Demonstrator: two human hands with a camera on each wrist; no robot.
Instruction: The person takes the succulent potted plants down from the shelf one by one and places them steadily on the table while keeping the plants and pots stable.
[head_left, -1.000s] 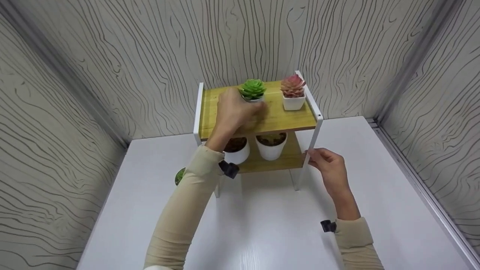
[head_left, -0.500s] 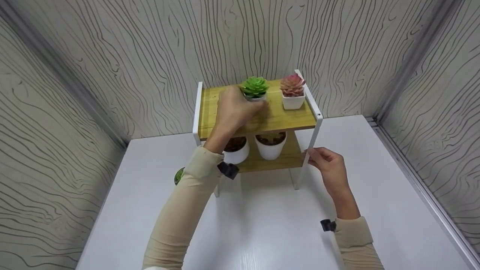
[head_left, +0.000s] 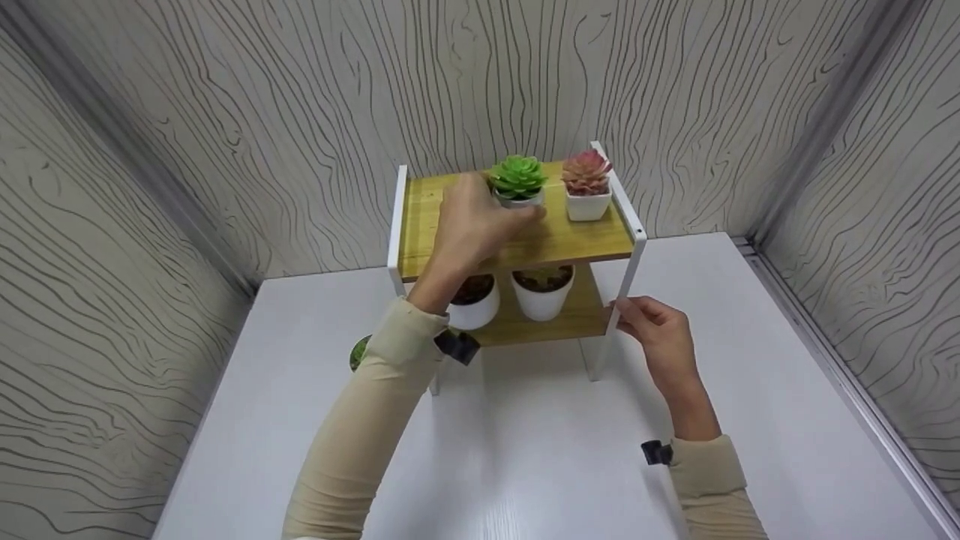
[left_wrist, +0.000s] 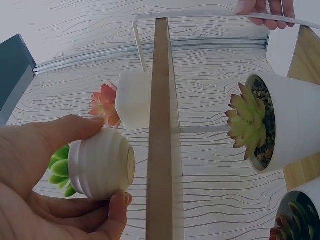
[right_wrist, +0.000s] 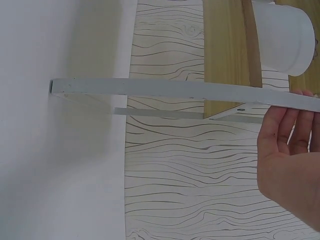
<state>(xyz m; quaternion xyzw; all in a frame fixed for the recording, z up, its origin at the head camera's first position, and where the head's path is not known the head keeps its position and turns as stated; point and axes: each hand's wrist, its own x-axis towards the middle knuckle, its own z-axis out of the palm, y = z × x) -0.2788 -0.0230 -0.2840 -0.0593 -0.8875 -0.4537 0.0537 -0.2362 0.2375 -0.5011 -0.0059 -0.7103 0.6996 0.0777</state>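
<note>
My left hand (head_left: 480, 225) grips a small green succulent (head_left: 519, 180) by its round white pot (left_wrist: 102, 162). The left wrist view shows a narrow gap between the pot's base and the upper board (left_wrist: 160, 130) of a two-tier plant stand. To the right on that board stands a pink succulent (head_left: 586, 184) in a square white pot. Around the stand's front right leg (right_wrist: 165, 89), the fingers of my right hand (head_left: 660, 330) curl and hold it near the lower board.
On the lower board stand two larger white pots, one at left (head_left: 474, 307) and one at right (head_left: 541, 300). A round green plant (head_left: 358, 352) shows left of the stand, partly behind my left sleeve. Wood-patterned panels (head_left: 300, 135) enclose the white table (head_left: 510, 465).
My left hand has shifted slightly to the right with the green succulent, nearer the pink one. The right hand stays on the leg.
</note>
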